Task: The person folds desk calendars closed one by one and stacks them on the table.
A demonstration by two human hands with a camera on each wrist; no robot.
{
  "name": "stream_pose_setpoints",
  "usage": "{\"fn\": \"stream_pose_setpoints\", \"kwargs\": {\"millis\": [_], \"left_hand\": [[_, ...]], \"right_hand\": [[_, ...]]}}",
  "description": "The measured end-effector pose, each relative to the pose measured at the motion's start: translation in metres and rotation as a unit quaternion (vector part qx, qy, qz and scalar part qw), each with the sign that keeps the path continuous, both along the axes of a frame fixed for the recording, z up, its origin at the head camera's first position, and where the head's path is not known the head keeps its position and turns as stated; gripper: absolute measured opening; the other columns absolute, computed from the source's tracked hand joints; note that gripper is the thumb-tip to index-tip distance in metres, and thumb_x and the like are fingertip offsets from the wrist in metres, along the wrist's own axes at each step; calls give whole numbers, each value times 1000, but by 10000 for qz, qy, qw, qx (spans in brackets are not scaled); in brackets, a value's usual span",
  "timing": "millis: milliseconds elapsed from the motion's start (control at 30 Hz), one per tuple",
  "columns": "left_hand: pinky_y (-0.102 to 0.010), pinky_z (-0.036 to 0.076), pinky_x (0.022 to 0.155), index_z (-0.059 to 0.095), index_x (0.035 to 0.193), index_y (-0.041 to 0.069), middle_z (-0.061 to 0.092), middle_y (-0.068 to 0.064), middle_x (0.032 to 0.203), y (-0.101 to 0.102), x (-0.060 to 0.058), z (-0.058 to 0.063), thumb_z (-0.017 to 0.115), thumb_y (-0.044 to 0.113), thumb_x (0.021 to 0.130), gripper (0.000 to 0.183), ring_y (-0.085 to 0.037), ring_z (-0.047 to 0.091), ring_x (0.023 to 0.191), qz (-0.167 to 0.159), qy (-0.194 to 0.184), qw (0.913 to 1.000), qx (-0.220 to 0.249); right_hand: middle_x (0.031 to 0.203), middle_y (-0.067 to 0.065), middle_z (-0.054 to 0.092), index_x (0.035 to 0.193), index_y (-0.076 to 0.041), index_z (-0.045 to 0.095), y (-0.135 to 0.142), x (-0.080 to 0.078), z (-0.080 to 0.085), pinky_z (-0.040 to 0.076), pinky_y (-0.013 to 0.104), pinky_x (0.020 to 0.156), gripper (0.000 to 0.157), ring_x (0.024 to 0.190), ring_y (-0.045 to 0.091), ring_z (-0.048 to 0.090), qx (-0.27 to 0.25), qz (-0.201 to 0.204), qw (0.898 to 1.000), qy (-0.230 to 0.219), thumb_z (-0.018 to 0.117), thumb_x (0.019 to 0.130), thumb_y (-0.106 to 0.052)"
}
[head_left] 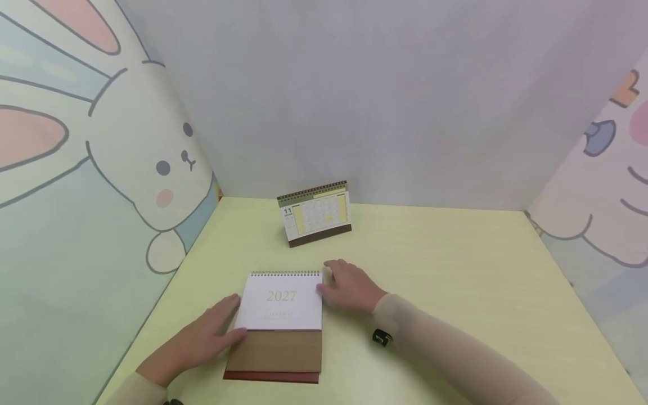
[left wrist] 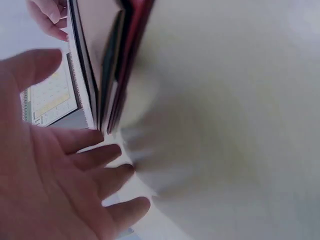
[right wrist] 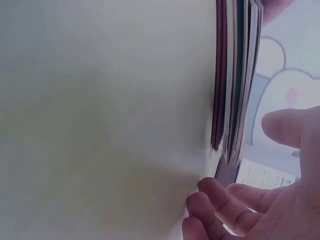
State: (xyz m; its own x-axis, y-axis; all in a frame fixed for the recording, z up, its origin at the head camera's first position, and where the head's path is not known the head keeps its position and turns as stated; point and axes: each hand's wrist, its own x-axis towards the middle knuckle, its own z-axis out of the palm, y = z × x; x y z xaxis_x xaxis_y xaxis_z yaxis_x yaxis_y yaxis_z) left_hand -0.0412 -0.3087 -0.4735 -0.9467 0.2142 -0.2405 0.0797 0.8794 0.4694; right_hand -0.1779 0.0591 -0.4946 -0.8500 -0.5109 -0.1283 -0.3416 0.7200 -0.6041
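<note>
A spiral-bound desk calendar [head_left: 282, 306] with a white "2027" cover lies flat at the front of the table. Below the cover its brown base board [head_left: 275, 351] shows, and a dark red board [head_left: 270, 377] sticks out underneath. Seen edge-on in the left wrist view, the layered stack [left wrist: 107, 60] has red, dark and pale boards. My left hand [head_left: 205, 334] is at the calendar's left edge, fingers spread and fairly straight, thumb by the cover's lower corner. On the opposite side my right hand [head_left: 351, 288] is beside the top right corner, fingers loosely bent, thumb near the edge.
Behind the flat calendar, another desk calendar [head_left: 316, 215] stands upright like a tent, showing page 11. The pale yellow table [head_left: 455, 270] meets a plain back wall [head_left: 379, 112]. Cartoon-printed panels [head_left: 121, 140] flank the left and right sides.
</note>
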Motion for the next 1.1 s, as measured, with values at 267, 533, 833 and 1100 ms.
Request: {"fn": "stream_pose_setpoints", "kwargs": {"millis": [267, 533, 833, 1100], "left_hand": [[-80, 32, 142, 33, 183, -4, 34, -33, 190, 12, -32, 8, 64, 51, 121, 89, -60, 31, 178, 676, 340, 9958, 515], [-77, 26, 145, 26, 188, 7, 27, -26, 196, 24, -72, 6, 56, 53, 124, 84, -56, 24, 182, 924, 415, 9911, 866], [-74, 22, 148, 24, 189, 12, 23, -22, 198, 27, -104, 1, 53, 55, 125, 82, -52, 20, 185, 950, 515, 9870, 1189], [-72, 17, 150, 21, 190, 12, 19, -21, 199, 32, -127, -2, 53, 50, 125, 81, -50, 16, 186, 856, 618, 9875, 1173]], "right_hand": [[158, 20, 69, 170, -4, 58, 24, -21, -3, 55, 62, 128, 68, 145, 40, 68, -189, -508, 9981, 294, 68, 117, -46], [183, 23, 51, 179, -4, 46, 42, -38, -10, 39, 65, 145, 77, 173, 47, 48, -605, -894, 9941, 64, 64, 119, -48], [190, 23, 41, 184, -5, 36, 52, -53, -15, 32, 65, 149, 83, 179, 46, 38, -698, -1082, 9916, 77, 61, 120, -51], [193, 22, 35, 186, -7, 31, 57, -66, -12, 29, 65, 150, 86, 182, 46, 33, -644, -1096, 9919, 56, 62, 119, -51]]}}
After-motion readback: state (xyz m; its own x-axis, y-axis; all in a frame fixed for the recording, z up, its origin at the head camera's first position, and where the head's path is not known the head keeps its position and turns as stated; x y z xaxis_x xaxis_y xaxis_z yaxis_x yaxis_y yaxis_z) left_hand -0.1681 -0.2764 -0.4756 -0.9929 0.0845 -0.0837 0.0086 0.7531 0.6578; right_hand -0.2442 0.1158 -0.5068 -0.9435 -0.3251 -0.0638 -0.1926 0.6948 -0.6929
